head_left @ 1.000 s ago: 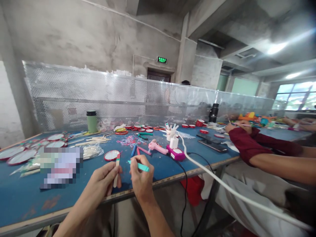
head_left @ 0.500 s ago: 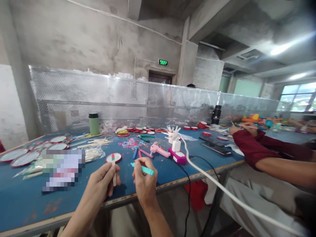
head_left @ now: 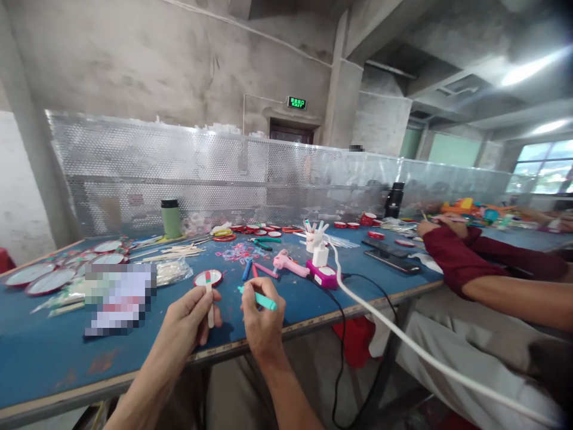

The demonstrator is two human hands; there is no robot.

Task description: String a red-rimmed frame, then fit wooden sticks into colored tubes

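My left hand (head_left: 190,319) pinches a flat wooden craft stick (head_left: 210,310), held upright, with red and green colouring at its upper end. Behind the stick's tip lies a small round red-rimmed disc (head_left: 215,277) on the blue table (head_left: 147,349). In my right hand (head_left: 263,319) is a turquoise marker (head_left: 265,301), its tip pointing left toward the stick but apart from it. Just beyond my right hand lie a blue marker (head_left: 247,270), a red marker (head_left: 255,270) and a pink marker (head_left: 267,271).
A pink glue gun (head_left: 290,264) lies by a purple power socket (head_left: 323,275) with a white cable (head_left: 389,325). Larger red-rimmed discs (head_left: 51,280) and a pixelated packet (head_left: 123,298) sit left. A green bottle (head_left: 171,220) stands behind. A co-worker's maroon sleeve (head_left: 452,263) is at right.
The view has shifted slightly, so table items appear a little higher or further right. Both hands keep their grips on the craft stick and the turquoise marker.
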